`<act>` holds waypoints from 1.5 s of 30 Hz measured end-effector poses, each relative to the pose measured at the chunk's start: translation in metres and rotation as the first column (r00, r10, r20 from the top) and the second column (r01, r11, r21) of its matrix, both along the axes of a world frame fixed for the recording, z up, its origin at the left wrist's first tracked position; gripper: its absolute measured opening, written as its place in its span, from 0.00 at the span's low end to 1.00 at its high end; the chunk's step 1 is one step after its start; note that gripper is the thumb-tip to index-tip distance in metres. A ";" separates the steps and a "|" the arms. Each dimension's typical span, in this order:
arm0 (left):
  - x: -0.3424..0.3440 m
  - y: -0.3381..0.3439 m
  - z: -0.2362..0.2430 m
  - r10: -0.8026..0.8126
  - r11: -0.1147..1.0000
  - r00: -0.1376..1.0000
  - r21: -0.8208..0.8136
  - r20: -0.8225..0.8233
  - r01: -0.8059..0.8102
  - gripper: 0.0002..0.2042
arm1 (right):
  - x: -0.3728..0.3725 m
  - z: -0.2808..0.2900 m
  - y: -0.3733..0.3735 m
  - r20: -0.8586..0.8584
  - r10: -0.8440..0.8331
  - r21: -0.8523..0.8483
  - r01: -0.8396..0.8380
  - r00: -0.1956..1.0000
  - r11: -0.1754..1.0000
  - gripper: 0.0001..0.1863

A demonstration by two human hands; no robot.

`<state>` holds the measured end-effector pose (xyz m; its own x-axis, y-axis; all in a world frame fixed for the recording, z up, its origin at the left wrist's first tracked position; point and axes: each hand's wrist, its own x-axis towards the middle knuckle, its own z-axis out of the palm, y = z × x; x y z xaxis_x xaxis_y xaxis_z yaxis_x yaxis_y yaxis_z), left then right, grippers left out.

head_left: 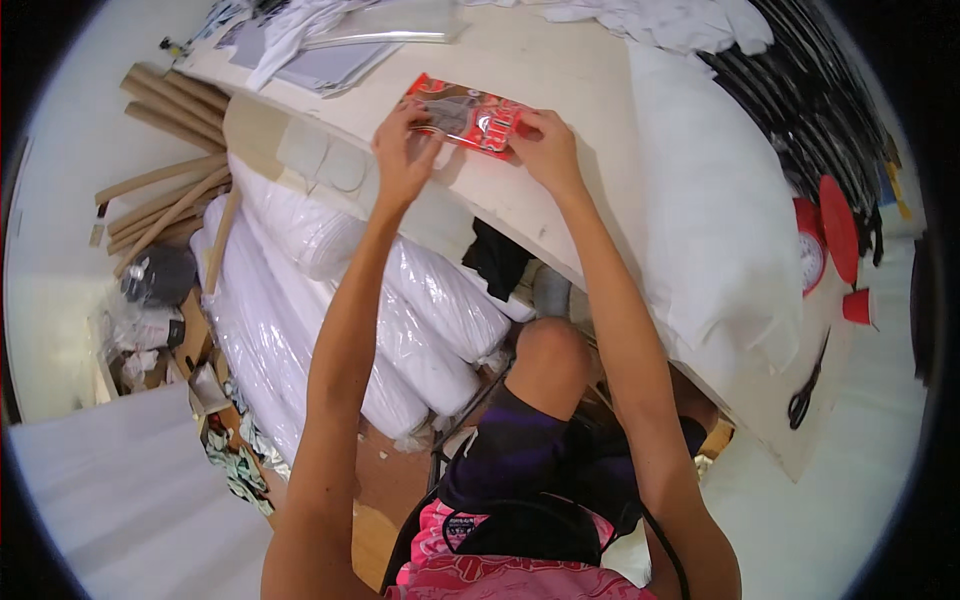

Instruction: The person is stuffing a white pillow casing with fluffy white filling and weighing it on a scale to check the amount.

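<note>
A flat red packet [468, 112] with a dark, see-through-looking middle lies at the near edge of the pale table [560, 60]. Its left end is gripped by my left hand [403, 150], thumb at the near edge and fingers over the top. At the packet's right end, my right hand [546, 148] pinches the corner between thumb and fingers. Both arms reach out straight from below. What the packet contains is too unclear to name.
White cloth [705, 200] covers the table's right part, beside black folded material [815, 100]. Scissors [808, 385], a red scale [810, 250] and a red cup [858, 307] stand further right. Plastic-wrapped white rolls [400, 340] lie below; cardboard tubes [170, 190] lean left. Grey sheets [320, 65] lie far left.
</note>
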<state>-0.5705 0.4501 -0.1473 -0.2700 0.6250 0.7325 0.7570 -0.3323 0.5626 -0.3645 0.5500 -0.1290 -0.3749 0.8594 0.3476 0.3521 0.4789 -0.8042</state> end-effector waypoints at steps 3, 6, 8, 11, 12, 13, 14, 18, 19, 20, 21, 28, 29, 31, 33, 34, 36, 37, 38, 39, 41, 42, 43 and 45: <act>0.010 -0.005 0.004 0.052 0.998 0.997 -0.042 -0.061 -0.054 0.19 | 0.000 0.014 -0.020 0.178 -0.158 0.137 0.134 0.971 0.981 0.17; 0.024 -0.007 0.008 0.123 0.990 0.991 -0.065 -0.051 -0.126 0.21 | -0.011 0.010 -0.036 0.204 -0.289 0.218 0.244 0.935 0.945 0.17; 0.030 -0.011 0.007 0.166 0.984 0.986 -0.063 -0.033 -0.168 0.21 | -0.017 0.008 -0.037 0.176 -0.273 0.188 0.240 0.946 0.952 0.17; 0.033 -0.011 0.002 0.250 0.968 0.967 0.001 -0.050 -0.250 0.22 | -0.024 0.006 -0.035 0.110 -0.245 0.166 0.225 0.963 0.960 0.16; 0.031 -0.012 0.000 0.257 0.966 0.966 0.025 -0.036 -0.256 0.22 | -0.026 0.004 -0.035 0.071 -0.228 0.178 0.212 0.971 0.961 0.15; 0.031 -0.010 -0.001 0.262 0.964 0.965 0.052 -0.019 -0.261 0.21 | -0.026 0.002 -0.032 0.074 -0.232 0.180 0.216 0.970 0.960 0.15; 0.031 -0.009 -0.002 0.258 0.965 0.966 0.053 -0.015 -0.256 0.21 | -0.025 0.000 -0.030 0.113 -0.208 0.225 0.179 0.972 0.958 0.14; 0.026 -0.008 -0.008 0.223 0.975 0.973 0.005 -0.067 -0.223 0.19 | -0.027 -0.002 -0.029 0.205 -0.171 0.250 0.117 0.964 0.961 0.11; 0.026 -0.007 -0.008 0.227 0.974 0.971 0.006 -0.076 -0.228 0.18 | -0.027 -0.003 -0.029 0.205 -0.172 0.249 0.118 0.964 0.961 0.11; 0.027 -0.006 -0.008 0.227 0.974 0.971 0.006 -0.075 -0.227 0.18 | -0.028 -0.002 -0.028 0.194 -0.176 0.244 0.126 0.965 0.961 0.11; 0.027 -0.006 -0.008 0.235 0.972 0.969 0.009 -0.075 -0.235 0.18 | -0.029 -0.002 -0.028 0.183 -0.180 0.240 0.134 0.967 0.961 0.10; 0.020 -0.004 0.014 0.295 0.955 0.952 0.036 -0.076 -0.293 0.18 | -0.034 0.015 -0.015 0.008 -0.101 0.328 0.092 0.995 0.940 0.10; 0.017 -0.008 0.015 0.310 0.951 0.947 0.046 -0.084 -0.307 0.18 | -0.034 0.020 -0.022 -0.060 -0.097 0.311 0.111 0.993 0.944 0.10; 0.024 -0.014 0.013 0.311 0.950 0.948 0.009 -0.064 -0.311 0.19 | -0.018 0.018 -0.037 -0.131 -0.131 0.305 0.166 0.983 0.938 0.12; 0.033 -0.023 0.012 0.286 0.958 0.956 -0.007 -0.059 -0.287 0.19 | 0.003 0.027 -0.060 -0.148 -0.203 0.349 0.243 0.968 0.905 0.10; 0.038 -0.024 0.012 0.277 0.960 0.960 -0.036 -0.030 -0.278 0.19 | 0.011 0.032 -0.068 -0.153 -0.207 0.365 0.250 0.966 0.897 0.10; 0.039 -0.027 0.014 0.283 0.958 0.959 -0.058 0.011 -0.282 0.19 | 0.019 0.046 -0.083 -0.238 -0.250 0.106 0.281 0.938 0.954 0.09; 0.043 -0.028 0.015 0.272 0.961 0.962 -0.053 0.019 -0.271 0.19 | 0.026 0.051 -0.087 -0.269 -0.256 0.083 0.287 0.929 0.954 0.09; 0.046 -0.029 0.016 0.283 0.958 0.959 -0.055 0.021 -0.282 0.20 | 0.033 0.056 -0.090 -0.265 -0.265 0.092 0.297 0.927 0.950 0.09; 0.049 -0.030 0.016 0.293 0.955 0.956 -0.059 0.025 -0.292 0.20 | 0.042 0.060 -0.092 -0.261 -0.268 0.068 0.295 0.927 0.953 0.09; 0.050 -0.031 0.022 0.278 0.960 0.959 -0.043 0.048 -0.276 0.20 | 0.050 0.072 -0.100 -0.262 -0.273 0.051 0.295 0.926 0.954 0.09; 0.052 -0.031 0.023 0.279 0.960 0.959 -0.049 0.053 -0.277 0.20 | 0.059 0.076 -0.108 -0.277 -0.283 0.034 0.304 0.918 0.952 0.09; 0.049 -0.033 0.024 0.286 0.957 0.957 -0.054 0.054 -0.284 0.20 | 0.064 0.083 -0.119 -0.296 -0.288 0.016 0.306 0.911 0.952 0.09; 0.045 -0.036 0.018 0.283 0.958 0.958 -0.054 0.047 -0.280 0.20 | 0.077 0.096 -0.145 -0.345 -0.244 0.005 0.262 0.906 0.965 0.08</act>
